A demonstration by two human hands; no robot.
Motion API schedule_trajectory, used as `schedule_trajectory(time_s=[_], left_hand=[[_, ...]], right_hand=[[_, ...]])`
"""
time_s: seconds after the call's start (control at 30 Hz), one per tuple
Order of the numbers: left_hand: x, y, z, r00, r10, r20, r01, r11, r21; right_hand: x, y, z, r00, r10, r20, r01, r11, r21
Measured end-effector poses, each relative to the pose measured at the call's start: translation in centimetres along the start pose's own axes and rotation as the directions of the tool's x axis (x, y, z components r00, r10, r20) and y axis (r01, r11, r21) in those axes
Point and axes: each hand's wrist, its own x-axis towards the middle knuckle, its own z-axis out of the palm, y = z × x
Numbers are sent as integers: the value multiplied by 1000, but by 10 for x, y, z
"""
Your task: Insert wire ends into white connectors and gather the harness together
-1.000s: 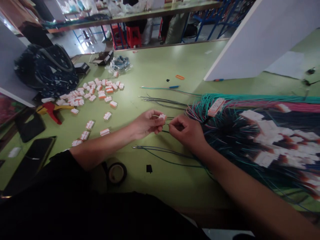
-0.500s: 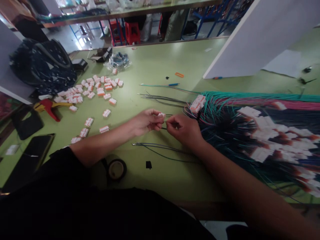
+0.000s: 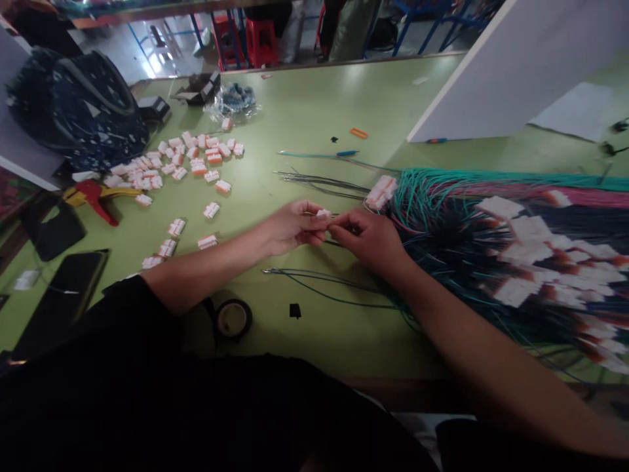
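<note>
My left hand pinches a small white connector housing between thumb and fingers. Close against its right side, my right hand is closed in a pinch on a thin wire, whose tip is hidden at the connector. Other dark wires run from the connector toward the bundle on the right. Below the hands, a few loose wires with bare metal ends lie on the green table. Above them lies another group of dark wires, beside a white and orange connector block.
White and orange connectors are scattered at the left. A thick wire bundle with connectors covers the right. Around these are a tape roll, a red and yellow tool, a phone, a dark bag and a white partition.
My right hand has moved closer to the connector, its fingertips now against the left hand's fingers. The whole view has shifted slightly, with the table's contents sitting higher in the picture.
</note>
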Motion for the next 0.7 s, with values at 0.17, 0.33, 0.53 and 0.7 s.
schedule_trajectory(time_s=[0.17,0.33,0.53,0.7], left_hand=[[2,-3,2,999,29,-14,-29,1000,-1],[-7,2,-1,998,53,37,-57,992,110],[-44,12,-17,948,-156,277,-39,807,590],[-72,-2,-24,910,-190,369,-176,627,759]], right_hand=[[1,1,-1,1000,6,-10,-6,1000,29],[4,0,-9,984,53,173,-96,962,256],[1,-3,-12,819,-101,565,126,992,-5],[-11,-17,-3,776,-98,623,421,816,-396]])
